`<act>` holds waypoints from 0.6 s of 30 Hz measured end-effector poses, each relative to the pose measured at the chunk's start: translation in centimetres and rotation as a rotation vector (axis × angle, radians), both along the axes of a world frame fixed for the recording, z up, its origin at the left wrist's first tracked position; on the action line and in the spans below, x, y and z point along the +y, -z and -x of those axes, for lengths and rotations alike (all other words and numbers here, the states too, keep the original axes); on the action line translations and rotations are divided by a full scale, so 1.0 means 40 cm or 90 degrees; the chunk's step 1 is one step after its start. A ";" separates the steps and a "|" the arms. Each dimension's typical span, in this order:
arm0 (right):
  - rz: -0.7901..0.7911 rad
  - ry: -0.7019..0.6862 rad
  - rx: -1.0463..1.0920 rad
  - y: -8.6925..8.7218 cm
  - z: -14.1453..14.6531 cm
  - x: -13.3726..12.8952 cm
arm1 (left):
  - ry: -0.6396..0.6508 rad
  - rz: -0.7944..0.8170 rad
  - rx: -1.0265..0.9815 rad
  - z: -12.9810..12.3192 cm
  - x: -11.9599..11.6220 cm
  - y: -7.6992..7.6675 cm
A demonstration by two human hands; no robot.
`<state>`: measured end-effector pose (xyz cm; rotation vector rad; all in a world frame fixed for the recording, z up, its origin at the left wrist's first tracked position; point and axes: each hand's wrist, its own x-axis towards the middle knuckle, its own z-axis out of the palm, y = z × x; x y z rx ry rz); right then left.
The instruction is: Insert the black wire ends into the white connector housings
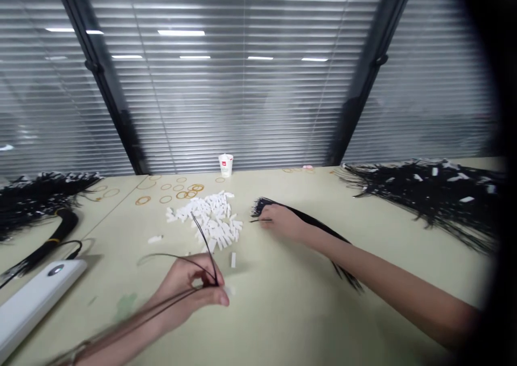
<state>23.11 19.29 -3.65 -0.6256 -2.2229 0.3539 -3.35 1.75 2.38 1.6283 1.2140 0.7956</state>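
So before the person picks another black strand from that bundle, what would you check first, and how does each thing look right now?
1. Left hand has a firm pinch on the thin black strands: ok, they loop up from the fingers.
2. Right hand reaches the black bundle: ok, it rests on the bundle's end.
3. A single strand is separated at the right fingertips: cannot tell, too small.
4. White pieces within reach: ok, heaped between both hands.
5. Rubber bands at hand: ok, scattered behind the heap.
6. Paper cup out of the way: ok, far back by the blinds.
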 end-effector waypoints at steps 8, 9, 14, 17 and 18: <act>-0.072 0.067 -0.108 0.014 0.043 -0.003 | 0.118 -0.110 0.185 0.020 0.011 0.087; -0.078 0.093 -0.093 -0.007 0.047 -0.004 | 0.118 -0.110 0.194 0.024 0.013 0.088; -0.130 0.208 0.044 -0.195 0.043 0.005 | 0.141 -0.123 0.241 0.044 0.014 0.083; -0.172 0.230 0.207 -0.308 0.027 0.004 | 0.155 -0.130 0.246 0.052 0.011 0.084; -0.175 0.225 0.233 -0.332 0.023 -0.003 | 0.159 -0.130 0.242 0.053 0.010 0.083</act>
